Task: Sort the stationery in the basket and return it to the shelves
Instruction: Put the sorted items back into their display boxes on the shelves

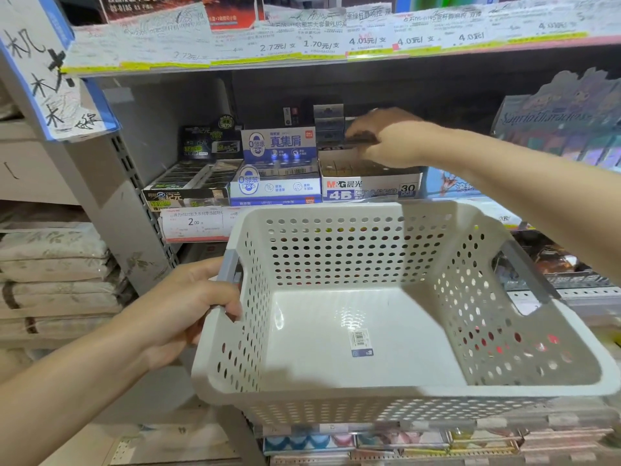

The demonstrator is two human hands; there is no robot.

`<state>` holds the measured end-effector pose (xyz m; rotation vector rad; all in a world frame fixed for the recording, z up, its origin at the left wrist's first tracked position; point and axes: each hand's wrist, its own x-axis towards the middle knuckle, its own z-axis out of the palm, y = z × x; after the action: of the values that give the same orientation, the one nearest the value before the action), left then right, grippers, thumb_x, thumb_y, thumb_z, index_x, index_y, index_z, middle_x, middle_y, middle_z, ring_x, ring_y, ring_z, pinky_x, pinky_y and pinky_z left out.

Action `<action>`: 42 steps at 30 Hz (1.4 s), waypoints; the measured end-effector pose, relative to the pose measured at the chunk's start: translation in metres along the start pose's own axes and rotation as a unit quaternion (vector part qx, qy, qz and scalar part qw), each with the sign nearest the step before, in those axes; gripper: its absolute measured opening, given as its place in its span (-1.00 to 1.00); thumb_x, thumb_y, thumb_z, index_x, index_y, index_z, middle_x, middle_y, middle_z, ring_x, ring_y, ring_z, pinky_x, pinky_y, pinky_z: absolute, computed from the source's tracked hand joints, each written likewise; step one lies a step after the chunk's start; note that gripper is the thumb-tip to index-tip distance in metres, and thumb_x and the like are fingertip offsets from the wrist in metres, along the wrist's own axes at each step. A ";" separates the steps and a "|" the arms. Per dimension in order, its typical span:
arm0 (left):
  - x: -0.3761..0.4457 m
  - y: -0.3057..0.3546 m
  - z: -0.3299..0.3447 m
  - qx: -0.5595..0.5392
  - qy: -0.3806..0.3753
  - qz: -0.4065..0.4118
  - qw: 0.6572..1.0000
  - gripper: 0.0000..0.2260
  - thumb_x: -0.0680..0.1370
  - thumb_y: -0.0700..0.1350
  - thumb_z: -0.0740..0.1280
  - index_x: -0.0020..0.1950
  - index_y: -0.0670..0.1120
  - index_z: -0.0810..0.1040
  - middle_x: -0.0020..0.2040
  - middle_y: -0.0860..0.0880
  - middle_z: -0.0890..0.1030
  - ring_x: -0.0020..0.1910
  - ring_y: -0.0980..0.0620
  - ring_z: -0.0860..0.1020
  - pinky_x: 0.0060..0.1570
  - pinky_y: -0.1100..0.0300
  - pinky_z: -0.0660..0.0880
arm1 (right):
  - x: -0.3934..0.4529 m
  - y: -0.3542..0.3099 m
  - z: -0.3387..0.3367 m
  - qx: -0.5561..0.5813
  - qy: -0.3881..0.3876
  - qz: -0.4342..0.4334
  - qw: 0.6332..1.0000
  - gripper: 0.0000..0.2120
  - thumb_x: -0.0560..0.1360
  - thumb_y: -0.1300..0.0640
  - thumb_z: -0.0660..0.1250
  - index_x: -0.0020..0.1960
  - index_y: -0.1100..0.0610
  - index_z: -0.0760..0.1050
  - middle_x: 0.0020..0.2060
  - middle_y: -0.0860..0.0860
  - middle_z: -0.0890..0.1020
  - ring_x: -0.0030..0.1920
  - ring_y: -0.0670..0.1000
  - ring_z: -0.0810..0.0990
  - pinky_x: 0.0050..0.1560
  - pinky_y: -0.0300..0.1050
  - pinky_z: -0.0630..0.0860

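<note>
Now L hand [188, 307] grips white perforated basket [336, 403] handle, R hand [386, 139] pinches dark eraser [361, 140] over 4B box [369, 188].

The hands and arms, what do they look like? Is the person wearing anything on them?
Both are bare. The left hand and right hand show no gloves, rings or watch, and no sleeve covers either forearm as far as the picture shows. The fingers are bare too.
</note>
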<state>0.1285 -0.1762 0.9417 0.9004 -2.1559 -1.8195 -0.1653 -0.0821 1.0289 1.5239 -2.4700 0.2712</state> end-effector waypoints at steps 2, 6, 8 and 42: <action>-0.001 -0.003 -0.006 0.004 0.006 0.004 1.000 -0.53 0.06 -0.27 0.33 -0.06 -0.07 0.66 -0.01 -0.30 0.66 -0.04 -0.34 0.62 0.03 -0.30 0.47 | -0.024 -0.009 -0.009 0.037 0.039 -0.024 0.998 -0.66 0.54 0.09 0.23 0.30 0.09 0.47 0.26 0.06 0.53 0.22 0.09 0.49 0.22 -0.08 0.40; -0.006 -0.010 -0.018 -0.002 0.009 0.011 1.000 -0.54 0.07 -0.28 0.33 -0.07 -0.07 0.67 -0.03 -0.29 0.66 -0.05 -0.35 0.61 0.06 -0.25 0.47 | -0.077 -0.031 -0.013 0.077 0.051 -0.034 0.995 -0.76 0.49 0.06 0.33 0.14 0.08 0.56 0.07 -0.01 0.62 0.06 0.01 0.56 0.09 -0.06 0.49; -0.010 -0.014 -0.024 -0.001 0.004 0.015 1.000 -0.53 0.04 -0.25 0.35 -0.07 -0.03 0.67 -0.06 -0.24 0.68 -0.04 -0.33 0.62 0.06 -0.25 0.49 | -0.101 -0.040 -0.007 0.077 0.052 -0.016 0.996 -0.74 0.48 0.03 0.33 0.15 0.07 0.56 0.07 -0.04 0.61 0.05 -0.02 0.56 0.03 -0.09 0.48; -0.102 -0.250 0.101 -0.037 0.124 -0.139 0.982 -0.72 0.38 -0.45 0.23 -0.02 -0.19 0.58 -0.19 -0.21 0.62 -0.25 -0.16 0.59 -0.26 0.07 0.50 | -0.392 -0.009 0.255 0.272 -0.015 0.280 0.921 -0.77 0.50 0.24 0.30 0.16 0.19 0.50 -0.32 0.15 0.63 -0.28 0.19 0.57 -0.26 -0.03 0.44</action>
<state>0.2419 -0.0527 0.7070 1.3878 -1.8743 -1.7783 -0.0108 0.1795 0.6731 0.9060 -2.9625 1.1160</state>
